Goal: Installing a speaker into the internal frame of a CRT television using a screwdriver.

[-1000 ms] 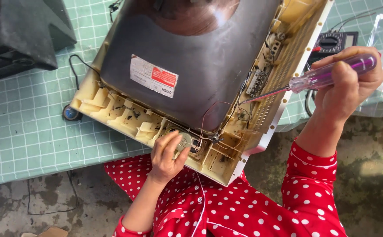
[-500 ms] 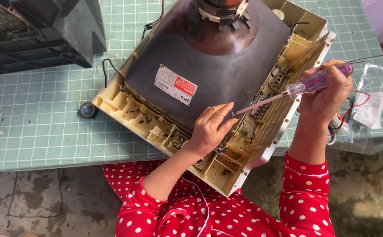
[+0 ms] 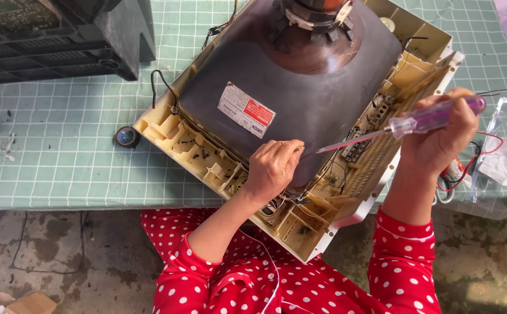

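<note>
Two hands work over an opened television set lying face down on a green gridded mat (image 3: pixel 61 157). Nearest, at the lower middle of the frame, the left hand (image 3: pixel 273 168) rests knuckles-up on the lower edge of the dark picture tube (image 3: pixel 300 87), its fingertips curled against the thin wires there; whether it pinches one of them cannot be told. To its right, the right hand (image 3: pixel 439 139) is clenched around the handle of a screwdriver (image 3: pixel 404 125) with a clear purple grip. The tool's long axis runs almost level, sloping slightly down to the left, and its tip stops just beside the left hand's fingertips, over the seam between the tube and the cream plastic frame (image 3: pixel 207 157). The left hand is therefore the nearer to that spot, with the blade coming in from the right.

A clear plastic bag (image 3: pixel 506 154) and red wires lie at the right edge. A small round dark part (image 3: pixel 126 136) sits just left of the frame. Farther off, in the upper left corner, stands the black rear housing (image 3: pixel 61 35).
</note>
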